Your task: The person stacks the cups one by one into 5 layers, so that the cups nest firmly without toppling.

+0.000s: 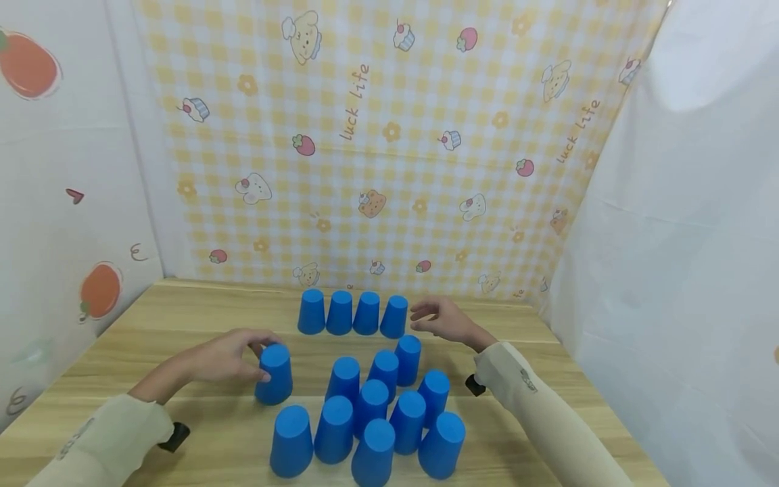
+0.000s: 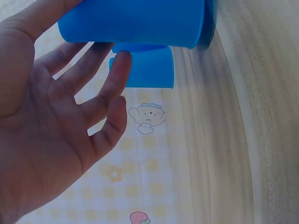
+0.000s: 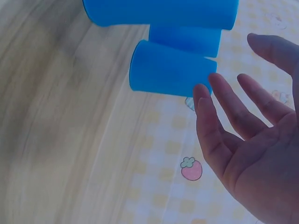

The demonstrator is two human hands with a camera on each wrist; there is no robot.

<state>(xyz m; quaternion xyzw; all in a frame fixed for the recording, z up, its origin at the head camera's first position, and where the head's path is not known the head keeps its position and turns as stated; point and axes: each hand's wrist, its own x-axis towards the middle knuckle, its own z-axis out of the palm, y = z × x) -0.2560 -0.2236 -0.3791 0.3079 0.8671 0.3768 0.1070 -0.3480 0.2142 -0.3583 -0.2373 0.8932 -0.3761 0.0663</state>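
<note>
My left hand (image 1: 224,355) holds an upside-down blue plastic cup (image 1: 276,377) on the left, thumb on the near side and fingers behind. In the left wrist view that cup (image 2: 135,21) lies between the thumb and the upper fingers, while the lower fingers curve loosely. My right hand (image 1: 447,319) hovers beside the rightmost cup (image 1: 394,316) of the back row, its fingers relaxed and holding nothing. The right wrist view shows a gap between the thumb and fingertips, with a blue cup (image 3: 173,70) just beyond the fingers.
Several upside-down blue cups make a straight row at the back, including a left-end cup (image 1: 312,312). Nearer me, more cups stand in a close cluster, with a front cup (image 1: 373,453). They all stand on a wooden table (image 1: 201,304) before a yellow checked cloth (image 1: 389,182).
</note>
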